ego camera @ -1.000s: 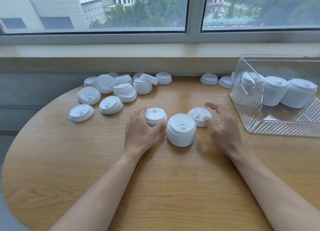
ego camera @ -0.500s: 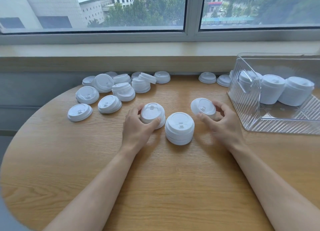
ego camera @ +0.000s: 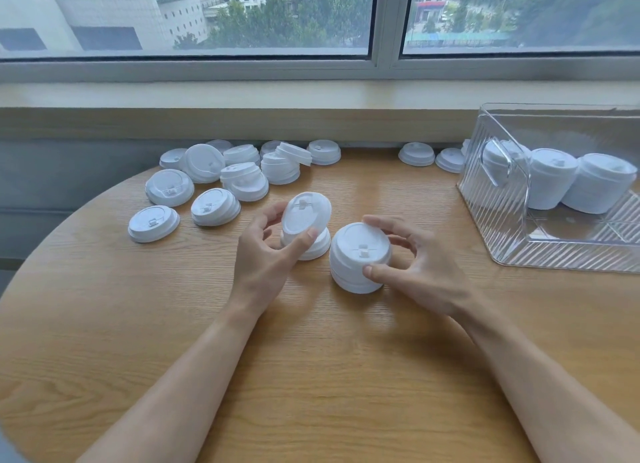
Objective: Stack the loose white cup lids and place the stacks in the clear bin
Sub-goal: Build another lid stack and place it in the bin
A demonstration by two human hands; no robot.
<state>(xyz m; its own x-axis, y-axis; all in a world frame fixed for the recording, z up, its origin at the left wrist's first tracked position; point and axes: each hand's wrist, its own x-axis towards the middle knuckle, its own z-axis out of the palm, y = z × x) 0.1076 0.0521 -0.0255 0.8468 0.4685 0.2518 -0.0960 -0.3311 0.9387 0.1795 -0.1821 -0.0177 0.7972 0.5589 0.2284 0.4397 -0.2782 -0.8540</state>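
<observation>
Table point(ego camera: 311, 376): L hand point(ego camera: 266, 258) tilted-lid point(ego camera: 305, 212) grip, prob. pinch.

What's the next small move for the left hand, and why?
Probably carry the tilted lid in the left hand across and seat it on the stack that the right hand grips on the table. The lid is lifted and free, and that stack is the nearest one, already steadied.
</observation>
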